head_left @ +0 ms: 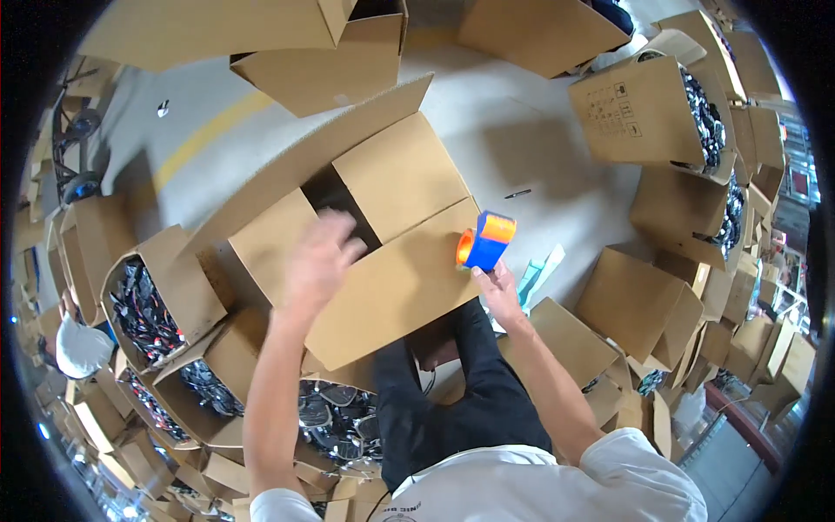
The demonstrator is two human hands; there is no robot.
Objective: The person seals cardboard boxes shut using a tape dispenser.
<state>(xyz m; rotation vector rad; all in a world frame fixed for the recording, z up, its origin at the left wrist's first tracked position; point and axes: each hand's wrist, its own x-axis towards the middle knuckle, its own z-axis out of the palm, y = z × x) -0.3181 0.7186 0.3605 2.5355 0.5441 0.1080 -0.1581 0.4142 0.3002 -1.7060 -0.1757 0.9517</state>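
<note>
While the left hand presses spread fingers on the cardboard box, the right hand's grip pinches a tape dispenser.

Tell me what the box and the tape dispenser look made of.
Box: corrugated cardboard, going by its matte brown faces and creased, folding flaps. Tape dispenser: probably hard plastic, with smooth, evenly bright orange and blue surfaces; the right hand holds it at the box's edge. The left hand is blurred over the flaps.

Place: packing warehouse | evidence: stacked cardboard cartons, concrete floor with yellow line
</note>
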